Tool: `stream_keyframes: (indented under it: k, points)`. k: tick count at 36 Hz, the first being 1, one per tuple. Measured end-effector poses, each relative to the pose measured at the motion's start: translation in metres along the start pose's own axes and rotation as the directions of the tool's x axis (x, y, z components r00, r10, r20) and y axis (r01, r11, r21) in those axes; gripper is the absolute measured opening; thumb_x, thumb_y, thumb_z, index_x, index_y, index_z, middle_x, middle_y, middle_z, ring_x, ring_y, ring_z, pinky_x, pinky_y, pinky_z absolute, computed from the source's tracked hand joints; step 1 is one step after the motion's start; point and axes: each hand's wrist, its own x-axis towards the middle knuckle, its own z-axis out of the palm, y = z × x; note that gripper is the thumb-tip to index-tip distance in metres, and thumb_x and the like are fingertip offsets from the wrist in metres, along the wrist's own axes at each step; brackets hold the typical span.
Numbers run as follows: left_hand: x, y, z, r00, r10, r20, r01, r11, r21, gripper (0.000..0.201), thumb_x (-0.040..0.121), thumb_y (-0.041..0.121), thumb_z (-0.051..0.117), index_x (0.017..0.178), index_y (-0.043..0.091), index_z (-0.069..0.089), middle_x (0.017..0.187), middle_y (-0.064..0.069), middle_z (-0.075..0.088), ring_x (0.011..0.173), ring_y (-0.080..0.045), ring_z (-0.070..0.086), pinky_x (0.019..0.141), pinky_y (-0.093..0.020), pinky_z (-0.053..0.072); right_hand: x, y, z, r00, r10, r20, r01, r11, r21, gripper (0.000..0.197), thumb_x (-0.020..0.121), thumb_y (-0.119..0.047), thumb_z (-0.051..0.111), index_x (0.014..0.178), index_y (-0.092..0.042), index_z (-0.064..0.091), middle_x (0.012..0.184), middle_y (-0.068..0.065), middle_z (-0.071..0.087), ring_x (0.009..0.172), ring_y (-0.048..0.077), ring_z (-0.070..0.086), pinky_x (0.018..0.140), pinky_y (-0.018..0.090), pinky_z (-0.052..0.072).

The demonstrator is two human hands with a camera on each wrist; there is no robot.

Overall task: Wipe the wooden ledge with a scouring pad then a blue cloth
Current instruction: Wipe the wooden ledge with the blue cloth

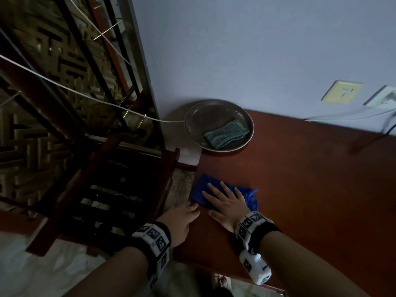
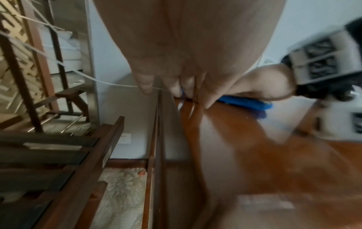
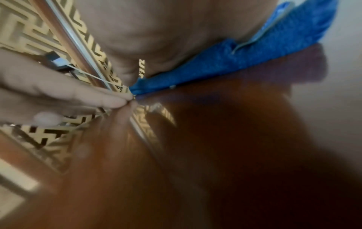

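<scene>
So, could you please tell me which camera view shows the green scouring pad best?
The head view: the scouring pad lies whole and unobstructed in the round metal dish. Neither wrist view shows it at all.

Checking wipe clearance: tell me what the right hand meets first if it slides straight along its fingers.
Probably nothing: the right hand on the blue cloth points past the wooden ledge edge; the plate sits rightward.
</scene>
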Motion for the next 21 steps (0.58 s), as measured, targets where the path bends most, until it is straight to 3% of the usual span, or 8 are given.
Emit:
stream_keyframes:
  k: [5,10,11,13,15,18,21]
  points:
    - [-0.003,-0.002,-0.001,1.0,0.001,0.031,0.0,1.0,-0.027,0.055,0.103,0.007,0.027,0.156,0.018,0.017,0.163,0.004,0.008,0.15,-0.013,0.001,0.118,-0.028,0.006,-0.035,-0.004,0.013,0.999,-0.013,0.035,0.013,1.0,-0.002,0.059,0.094,-0.056,0.024,0.142,-0.053,-0.011,0.146,-0.026,-0.027,0.14,0.013,-0.026,0.11,0.048,-0.018]
    - [-0.003,-0.005,-0.003,0.998,-0.061,-0.027,0.054,0.975,-0.217,0.048,0.102,0.003,0.028,0.146,0.018,0.043,0.158,0.005,0.027,0.146,-0.012,0.022,0.118,-0.024,0.015,-0.065,-0.015,0.027,0.999,-0.01,0.047,0.011,1.0,-0.009,0.069,0.072,-0.066,0.001,0.138,-0.055,-0.014,0.146,-0.026,-0.027,0.138,0.014,-0.029,0.11,0.048,-0.016]
    - [-0.003,-0.005,-0.003,0.995,-0.09,-0.032,0.08,0.967,-0.24,0.047,0.101,0.003,0.03,0.14,0.02,0.048,0.155,0.003,0.035,0.141,-0.015,0.032,0.116,-0.027,0.023,-0.07,-0.019,0.031,0.999,-0.01,0.039,0.011,1.0,-0.012,0.067,0.072,-0.066,0.002,0.136,-0.056,-0.016,0.146,-0.027,-0.027,0.137,0.015,-0.03,0.11,0.048,-0.016]
    - [-0.002,-0.004,-0.005,0.991,-0.123,-0.05,0.108,0.966,-0.237,0.038,0.098,0.004,0.033,0.127,0.024,0.047,0.132,-0.006,0.054,0.113,-0.025,0.056,0.097,-0.037,0.044,-0.076,-0.028,0.037,1.0,0.002,0.031,-0.001,1.0,-0.002,0.062,0.078,-0.064,0.01,0.131,-0.059,-0.02,0.147,-0.027,-0.028,0.136,0.015,-0.031,0.11,0.048,-0.015]
    - [-0.003,0.001,-0.011,0.99,-0.125,-0.06,0.108,0.968,-0.224,0.034,0.095,0.005,0.035,0.123,0.023,0.04,0.119,-0.01,0.056,0.095,-0.029,0.059,0.084,-0.04,0.048,-0.078,-0.036,0.045,1.0,-0.016,0.023,0.016,1.0,-0.01,0.062,0.084,-0.062,0.021,0.132,-0.06,-0.018,0.148,-0.027,-0.025,0.136,0.016,-0.031,0.111,0.05,-0.013]
    - [-0.002,0.003,-0.013,0.994,-0.093,-0.065,0.077,0.974,-0.212,0.052,0.095,0.003,0.036,0.14,0.03,0.033,0.139,-0.003,0.049,0.112,-0.027,0.057,0.094,-0.038,0.046,-0.083,-0.046,0.049,0.992,-0.125,0.003,0.125,0.992,-0.025,0.063,0.081,-0.061,0.023,0.137,-0.061,-0.006,0.15,-0.026,-0.016,0.136,0.02,-0.026,0.109,0.048,-0.008]
    - [-0.002,0.0,-0.012,0.996,-0.078,-0.048,0.067,0.977,-0.204,0.068,0.094,-0.001,0.037,0.149,0.037,0.024,0.15,0.002,0.04,0.126,-0.022,0.05,0.104,-0.038,0.043,-0.093,-0.036,0.047,0.982,-0.184,0.038,0.185,0.982,-0.038,0.062,0.085,-0.052,0.029,0.143,-0.053,0.008,0.151,-0.027,-0.011,0.14,0.016,-0.016,0.108,0.043,-0.002]
